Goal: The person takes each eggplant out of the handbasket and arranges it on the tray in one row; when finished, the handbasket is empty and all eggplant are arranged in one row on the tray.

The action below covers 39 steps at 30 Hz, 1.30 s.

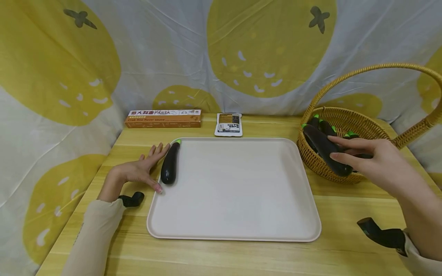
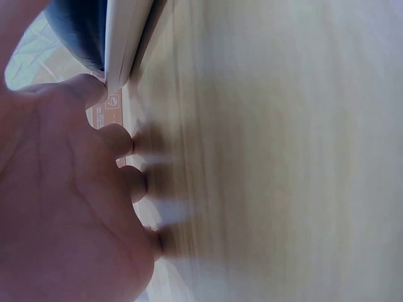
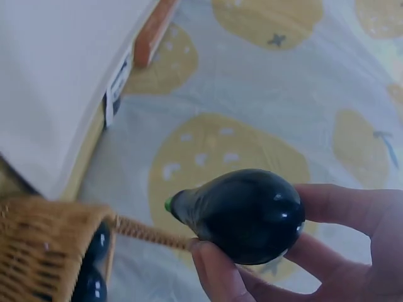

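Head view, eggplant (image 1: 324, 148) (dark), pinched in right hand (image 1: 378, 158)

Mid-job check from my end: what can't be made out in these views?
- Head view: the full count of eggplants in the basket; the held eggplant and right hand cover part of them.
- Head view: fine print on the pouch, too small.
- Left wrist view: the tray eggplant's whole shape, cut by the top edge.
- Right wrist view: the basket's remainder, cut by the left and bottom edges.
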Available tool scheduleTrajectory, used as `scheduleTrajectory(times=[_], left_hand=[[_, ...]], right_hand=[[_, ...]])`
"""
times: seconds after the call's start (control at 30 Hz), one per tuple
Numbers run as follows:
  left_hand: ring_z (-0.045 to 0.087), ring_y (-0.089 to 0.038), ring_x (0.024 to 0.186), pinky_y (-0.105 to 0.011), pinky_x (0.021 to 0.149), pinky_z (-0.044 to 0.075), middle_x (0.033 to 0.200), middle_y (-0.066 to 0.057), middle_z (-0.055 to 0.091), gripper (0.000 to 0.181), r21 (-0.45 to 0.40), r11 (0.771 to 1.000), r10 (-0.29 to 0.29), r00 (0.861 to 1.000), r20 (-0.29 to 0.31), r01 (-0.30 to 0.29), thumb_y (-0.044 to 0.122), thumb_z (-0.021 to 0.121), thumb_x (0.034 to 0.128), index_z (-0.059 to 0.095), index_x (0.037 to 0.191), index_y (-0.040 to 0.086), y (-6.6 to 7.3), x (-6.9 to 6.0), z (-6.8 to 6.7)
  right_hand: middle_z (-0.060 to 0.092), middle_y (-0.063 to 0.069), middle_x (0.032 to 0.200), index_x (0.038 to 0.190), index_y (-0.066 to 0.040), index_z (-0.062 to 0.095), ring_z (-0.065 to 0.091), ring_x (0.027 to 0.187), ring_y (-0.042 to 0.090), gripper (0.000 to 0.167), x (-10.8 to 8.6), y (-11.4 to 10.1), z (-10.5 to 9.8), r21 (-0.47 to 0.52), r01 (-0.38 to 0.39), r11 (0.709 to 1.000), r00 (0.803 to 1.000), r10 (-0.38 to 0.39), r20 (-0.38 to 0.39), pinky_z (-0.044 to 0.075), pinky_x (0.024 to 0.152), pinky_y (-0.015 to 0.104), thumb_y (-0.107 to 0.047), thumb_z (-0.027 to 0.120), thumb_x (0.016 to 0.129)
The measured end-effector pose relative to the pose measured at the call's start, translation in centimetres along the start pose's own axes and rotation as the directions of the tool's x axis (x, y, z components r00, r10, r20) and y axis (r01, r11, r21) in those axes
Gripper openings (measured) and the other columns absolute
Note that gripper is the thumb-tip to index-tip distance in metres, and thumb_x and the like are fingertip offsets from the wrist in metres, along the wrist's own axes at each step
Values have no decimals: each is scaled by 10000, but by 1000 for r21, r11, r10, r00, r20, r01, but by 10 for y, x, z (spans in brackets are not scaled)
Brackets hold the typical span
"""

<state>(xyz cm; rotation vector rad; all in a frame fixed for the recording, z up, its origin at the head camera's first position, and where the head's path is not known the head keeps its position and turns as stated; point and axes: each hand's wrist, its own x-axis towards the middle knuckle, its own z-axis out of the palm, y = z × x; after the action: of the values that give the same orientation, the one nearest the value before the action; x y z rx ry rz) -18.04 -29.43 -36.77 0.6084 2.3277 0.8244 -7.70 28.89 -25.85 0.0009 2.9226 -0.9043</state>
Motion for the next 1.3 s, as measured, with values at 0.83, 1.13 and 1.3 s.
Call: scheduleTrajectory(times=[0.83, 1.13, 1.3], left_hand=[[-343, -488, 1509, -788, 1147, -172, 1660, -254, -314, 1489, 20, 1000, -6, 1000, 0, 6, 367, 965, 686, -140, 1656, 132, 1, 5, 2], [-347, -481, 1509, -780, 1147, -188, 1662, -244, -319, 1493, 24, 1000, -11, 1000, -11, 11, 367, 967, 683, -142, 1657, 140, -2, 3, 1], [-347, -494, 1505, -785, 1140, -194, 1665, -245, -315, 1498, 24, 1000, -13, 1000, -16, 13, 363, 970, 678, -140, 1657, 136, -3, 0, 2]], right_hand=[[707, 34, 1358, 1421, -296, 648, 664, 1184, 251, 473, 53, -101, 95, 239, 106, 965, 981, -141, 135, 529, 786, 325, -329, 723, 955], [720, 135, 1290, 1384, -201, 684, 730, 1083, 257, 467, 84, -139, 153, 382, 92, 919, 962, -182, 204, 568, 742, 264, -193, 743, 921], [710, 142, 1310, 1388, -207, 682, 716, 1078, 227, 481, 94, -162, 188, 404, 45, 913, 953, -161, 258, 537, 706, 220, -175, 747, 913]])
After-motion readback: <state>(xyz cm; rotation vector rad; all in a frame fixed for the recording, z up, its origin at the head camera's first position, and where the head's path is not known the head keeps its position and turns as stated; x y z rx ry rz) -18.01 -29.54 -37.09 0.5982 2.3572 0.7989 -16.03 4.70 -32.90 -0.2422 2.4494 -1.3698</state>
